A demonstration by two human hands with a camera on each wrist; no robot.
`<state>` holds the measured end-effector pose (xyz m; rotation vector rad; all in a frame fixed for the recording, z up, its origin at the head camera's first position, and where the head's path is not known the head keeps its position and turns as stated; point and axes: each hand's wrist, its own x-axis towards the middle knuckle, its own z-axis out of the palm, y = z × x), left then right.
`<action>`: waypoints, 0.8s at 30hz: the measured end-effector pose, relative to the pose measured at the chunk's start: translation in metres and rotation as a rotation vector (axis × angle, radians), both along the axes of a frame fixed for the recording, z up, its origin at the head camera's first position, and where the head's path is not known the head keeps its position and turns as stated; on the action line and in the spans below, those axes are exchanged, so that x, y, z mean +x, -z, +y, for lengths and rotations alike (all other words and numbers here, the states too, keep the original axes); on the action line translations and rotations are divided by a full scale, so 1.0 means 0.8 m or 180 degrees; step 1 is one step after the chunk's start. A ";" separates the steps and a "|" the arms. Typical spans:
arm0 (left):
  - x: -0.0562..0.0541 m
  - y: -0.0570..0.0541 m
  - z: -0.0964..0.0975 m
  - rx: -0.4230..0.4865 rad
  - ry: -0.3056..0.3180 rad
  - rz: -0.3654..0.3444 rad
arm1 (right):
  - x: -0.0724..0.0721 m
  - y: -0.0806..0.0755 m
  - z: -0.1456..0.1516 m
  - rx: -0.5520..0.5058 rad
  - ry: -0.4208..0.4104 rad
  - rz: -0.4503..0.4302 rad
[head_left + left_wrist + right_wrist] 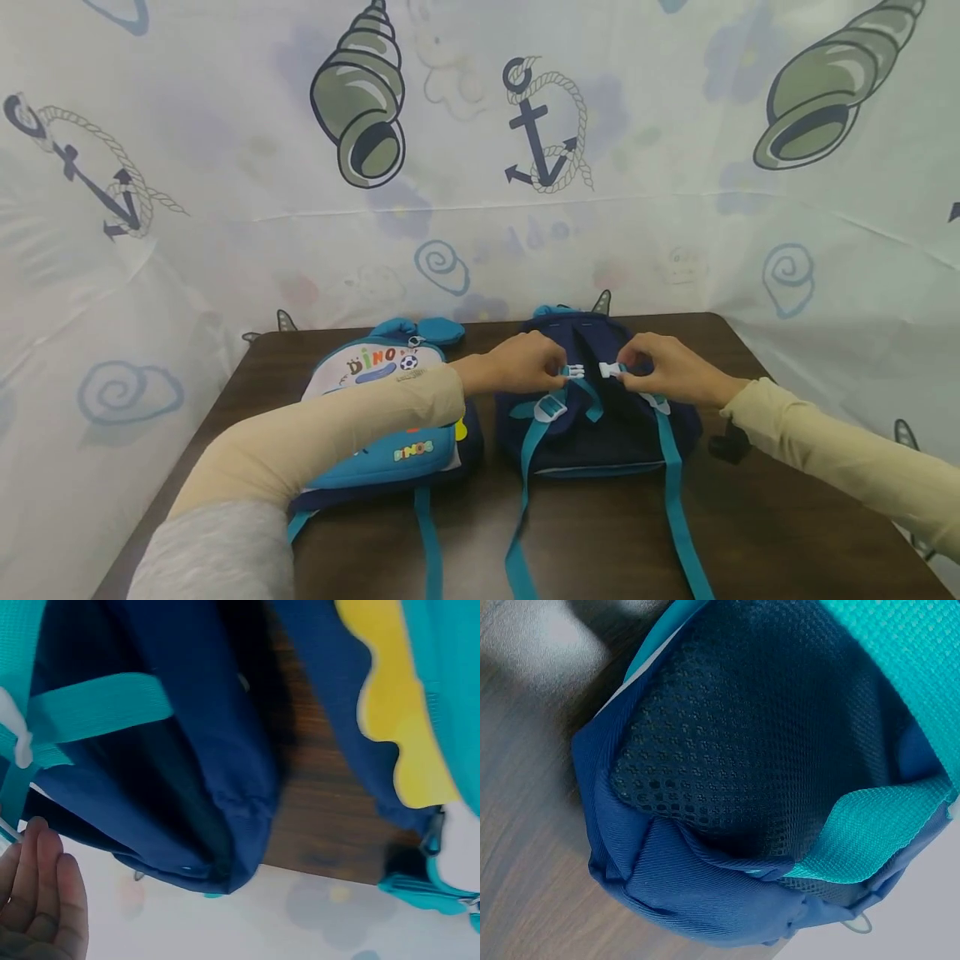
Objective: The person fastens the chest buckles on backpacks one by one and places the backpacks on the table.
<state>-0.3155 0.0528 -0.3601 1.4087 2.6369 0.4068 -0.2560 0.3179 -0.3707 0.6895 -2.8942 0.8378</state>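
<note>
A navy backpack (600,446) lies with its strap side up on the table. Over its back panel my left hand (531,362) pinches one white half of a side-release buckle (574,372). Facing it is the other white buckle half (609,369), held between the thumb and fingers of my right hand (675,368). A small gap separates the two halves. In the left wrist view the fingers of my left hand (49,892) show at the lower left, beside a teal strap (101,707). The right wrist view shows mesh padding (727,742) and teal webbing (877,832); my right hand is outside it.
To the left lies a second backpack (423,454), blue and white with dinosaur lettering, partly behind my left sleeve (352,425). Teal straps (678,517) hang toward the front of the brown table (615,533). A small black object (729,447) sits right of the navy backpack. Printed cloth (480,167) hangs behind.
</note>
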 end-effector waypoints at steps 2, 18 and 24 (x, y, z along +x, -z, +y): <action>0.001 -0.002 0.005 -0.0043 0.0048 0.0031 | -0.001 0.001 -0.002 -0.0001 -0.0016 -0.0005; 0.002 -0.004 0.027 -0.0104 0.0201 -0.0002 | -0.003 0.007 -0.016 0.0115 -0.0187 0.0161; 0.007 0.008 0.034 -0.0058 0.0305 0.0042 | 0.001 0.012 -0.014 0.0124 -0.0265 0.0196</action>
